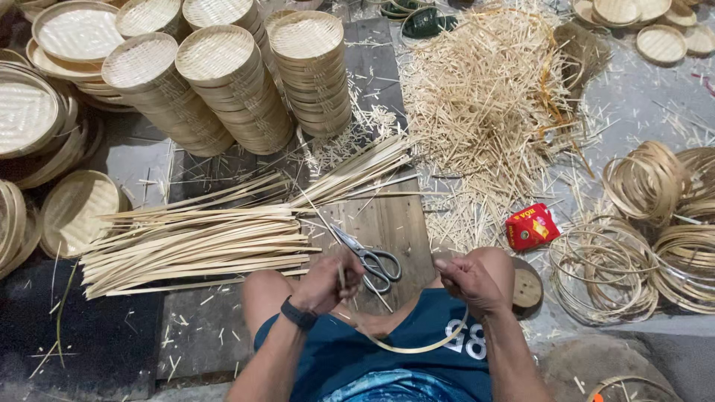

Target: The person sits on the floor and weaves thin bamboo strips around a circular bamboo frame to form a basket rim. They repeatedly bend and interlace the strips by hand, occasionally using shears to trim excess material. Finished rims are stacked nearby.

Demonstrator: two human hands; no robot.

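Bending a bamboo strip (pixel 406 347) between left hand (pixel 325 284) and right hand (pixel 468 283).

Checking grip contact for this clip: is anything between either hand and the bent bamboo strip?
Nothing visible is. The left hand and right hand each grip an end of the bamboo strip, which loops down between them over the lap. The scissors lie on the board just beyond the hands, apart from the strip.
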